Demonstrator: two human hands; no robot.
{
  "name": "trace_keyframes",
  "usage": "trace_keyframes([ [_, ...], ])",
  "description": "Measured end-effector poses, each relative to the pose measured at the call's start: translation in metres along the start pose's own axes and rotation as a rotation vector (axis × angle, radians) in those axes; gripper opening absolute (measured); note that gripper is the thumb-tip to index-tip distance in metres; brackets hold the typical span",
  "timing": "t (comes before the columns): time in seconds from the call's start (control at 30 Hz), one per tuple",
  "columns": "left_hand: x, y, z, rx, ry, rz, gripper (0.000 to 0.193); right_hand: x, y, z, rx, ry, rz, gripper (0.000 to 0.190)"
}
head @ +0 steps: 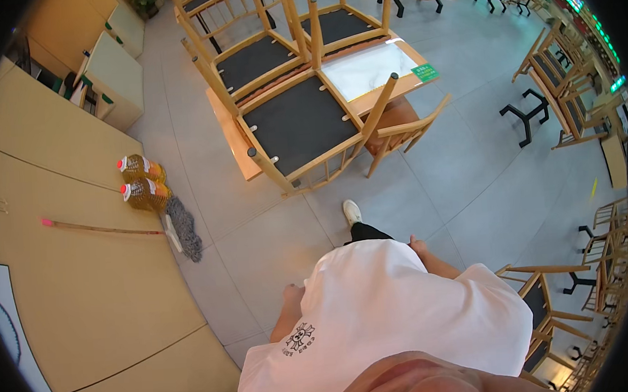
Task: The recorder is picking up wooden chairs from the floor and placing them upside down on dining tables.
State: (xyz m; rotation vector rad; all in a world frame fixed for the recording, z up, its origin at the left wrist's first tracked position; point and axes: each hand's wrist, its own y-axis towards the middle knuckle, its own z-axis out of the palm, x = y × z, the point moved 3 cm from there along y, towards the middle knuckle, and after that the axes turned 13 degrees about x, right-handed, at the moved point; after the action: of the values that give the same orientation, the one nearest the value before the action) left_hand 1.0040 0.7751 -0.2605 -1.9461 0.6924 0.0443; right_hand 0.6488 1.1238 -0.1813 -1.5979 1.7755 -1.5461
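Observation:
Both hands hang low beside the white T-shirt. My left hand (293,293) is partly hidden by the shirt's edge, and whether its fingers are apart does not show. On the other side, my right hand (417,244) is near my hip with a finger or thumb visible and the rest hidden. Before me stands a wooden table (373,103) bearing upturned wooden chairs; the nearest chair (301,124) shows its black seat underside and its legs point up. An upright wooden chair with a brown seat (395,116) is pushed partly under the table.
By the beige wall at left are two large cooking-oil bottles (147,195) and a grey mop (185,231) leaning with its handle on the wall. A cabinet (115,73) stands farther back. More chairs stacked on tables (553,100) stand at right; others (536,301) are lower right.

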Motion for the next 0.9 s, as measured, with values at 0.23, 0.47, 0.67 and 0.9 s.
trace_keyframes([
  [0.23,-0.085,-0.030,-0.063,-0.138,-1.081,-0.010,0.039,0.013,0.001,0.002,0.058,0.246,-0.024,0.033],
  [0.47,-0.124,-0.024,-0.045,-0.039,-0.715,0.004,0.021,-0.027,0.034,-0.024,0.051,0.395,-0.004,0.027],
  [0.67,-0.133,0.016,0.008,0.029,-0.164,0.036,0.032,-0.101,0.035,-0.079,0.002,0.470,-0.045,0.025],
  [0.9,-0.290,0.015,0.006,-0.011,-0.514,0.141,0.023,-0.195,0.048,-0.162,0.042,0.534,0.255,0.018],
])
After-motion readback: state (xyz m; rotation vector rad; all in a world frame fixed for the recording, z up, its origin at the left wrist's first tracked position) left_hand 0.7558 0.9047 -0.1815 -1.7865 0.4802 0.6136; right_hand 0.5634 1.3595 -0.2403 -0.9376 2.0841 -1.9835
